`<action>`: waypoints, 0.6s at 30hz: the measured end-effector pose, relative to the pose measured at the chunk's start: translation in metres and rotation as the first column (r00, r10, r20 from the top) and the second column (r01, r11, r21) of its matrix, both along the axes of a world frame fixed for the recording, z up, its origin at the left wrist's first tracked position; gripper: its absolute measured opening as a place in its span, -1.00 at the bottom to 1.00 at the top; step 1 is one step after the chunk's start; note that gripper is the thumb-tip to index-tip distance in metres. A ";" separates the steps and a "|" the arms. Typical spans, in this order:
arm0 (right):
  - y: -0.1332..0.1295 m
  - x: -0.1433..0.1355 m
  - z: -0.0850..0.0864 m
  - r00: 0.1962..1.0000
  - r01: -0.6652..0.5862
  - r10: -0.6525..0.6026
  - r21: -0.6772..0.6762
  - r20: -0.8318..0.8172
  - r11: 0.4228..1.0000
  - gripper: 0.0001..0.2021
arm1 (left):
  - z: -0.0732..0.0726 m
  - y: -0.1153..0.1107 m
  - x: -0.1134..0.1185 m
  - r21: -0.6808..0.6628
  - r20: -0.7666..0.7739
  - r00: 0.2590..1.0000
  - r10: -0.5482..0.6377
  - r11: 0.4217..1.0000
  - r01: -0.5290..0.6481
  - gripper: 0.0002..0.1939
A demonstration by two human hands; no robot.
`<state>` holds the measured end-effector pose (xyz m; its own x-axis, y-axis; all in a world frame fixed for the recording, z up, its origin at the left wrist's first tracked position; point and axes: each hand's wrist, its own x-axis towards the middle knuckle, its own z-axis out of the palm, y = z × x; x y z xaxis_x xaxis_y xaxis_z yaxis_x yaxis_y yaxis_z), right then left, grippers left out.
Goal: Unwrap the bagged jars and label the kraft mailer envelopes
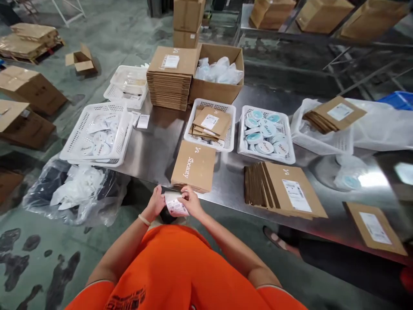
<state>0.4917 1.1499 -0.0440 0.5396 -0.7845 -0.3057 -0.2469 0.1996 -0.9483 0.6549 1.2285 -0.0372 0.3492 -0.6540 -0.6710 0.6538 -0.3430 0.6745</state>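
Between my two hands is a printed label [176,204], white with reddish print, held just off the table's near edge. My left hand [156,202] grips its left side. The fingers of my right hand [191,201] pinch its upper right side. Just beyond them, a closed brown cardboard box [193,165] with white lettering lies on the metal table [145,159]. Behind that box, a white basket [231,129] holds several flat brown boxes, the top one bearing a white label [209,121].
Left is a white basket [69,144] of round white packs; right, a basket [288,129] of round white-and-teal packs. Labelled flat boxes [277,189] lean near the front edge. A stack of flattened boxes [169,88] stands behind. Another person's leg [338,262] shows at lower right.
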 end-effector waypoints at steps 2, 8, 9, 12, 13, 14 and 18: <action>-0.004 0.002 0.002 0.999 0.046 -0.047 -0.036 -0.012 0.998 -0.77 | 0.002 0.005 -0.009 -0.068 0.008 0.996 -0.094 0.993 0.094 -0.11; -0.001 -0.004 0.003 0.999 0.033 -0.033 -0.016 -0.008 0.999 -0.86 | 0.009 0.008 -0.016 -0.056 0.265 0.911 -0.315 0.939 0.340 -0.56; -0.001 -0.006 0.002 0.999 0.042 -0.042 -0.017 -0.014 0.999 -0.86 | 0.009 0.005 -0.016 -0.047 0.274 0.906 -0.323 0.936 0.348 -0.59; 0.002 -0.012 0.000 0.994 0.091 -0.095 -0.080 -0.055 0.993 -0.88 | 0.010 -0.005 -0.019 -0.032 0.326 0.887 -0.327 0.934 0.357 -0.64; 0.004 -0.013 0.000 0.990 0.114 -0.122 -0.117 -0.068 0.987 -0.88 | 0.011 -0.008 -0.021 -0.026 0.350 0.878 -0.326 0.934 0.357 -0.66; 0.008 -0.015 0.000 0.986 0.133 -0.147 -0.161 -0.078 0.978 -0.88 | 0.011 -0.011 -0.022 -0.016 0.372 0.870 -0.324 0.935 0.355 -0.66; 0.013 -0.022 0.006 0.977 0.167 -0.205 -0.370 -0.064 0.914 -0.82 | 0.011 -0.018 -0.024 0.051 0.406 0.845 -0.347 0.932 0.358 -0.63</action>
